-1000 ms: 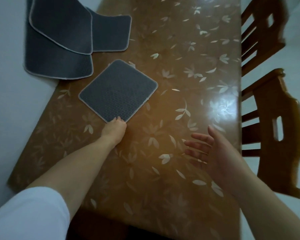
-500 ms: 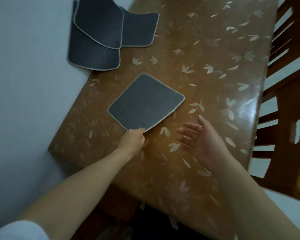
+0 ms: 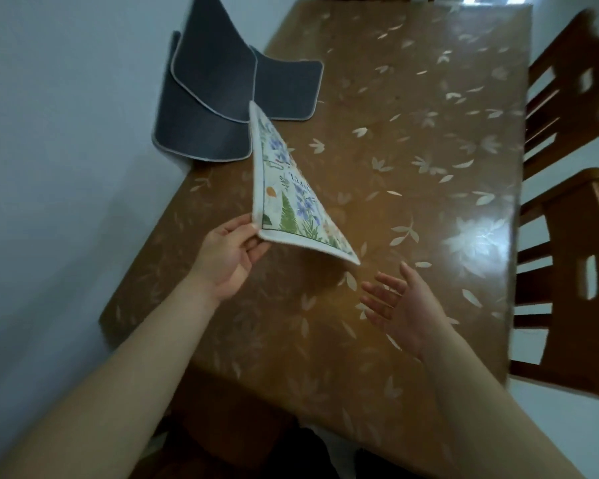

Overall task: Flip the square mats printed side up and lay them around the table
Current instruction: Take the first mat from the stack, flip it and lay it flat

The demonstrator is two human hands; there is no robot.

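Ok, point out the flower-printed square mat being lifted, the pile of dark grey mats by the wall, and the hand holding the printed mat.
flower-printed square mat (image 3: pixel 293 202), head view, printed face
pile of dark grey mats (image 3: pixel 208 95), head view, top mat's back
left hand (image 3: pixel 227 255), head view, palm

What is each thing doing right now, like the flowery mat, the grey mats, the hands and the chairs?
Flowery mat: lifted off the table, tilted, printed side showing.
Left hand: pinching the mat's near corner.
Right hand: open, empty, palm turned toward the mat.
Grey mats: stacked at the wall, grey backs showing, partly propped up.
Table: shiny, leaf-patterned.
Chairs: pushed against the table's right side.
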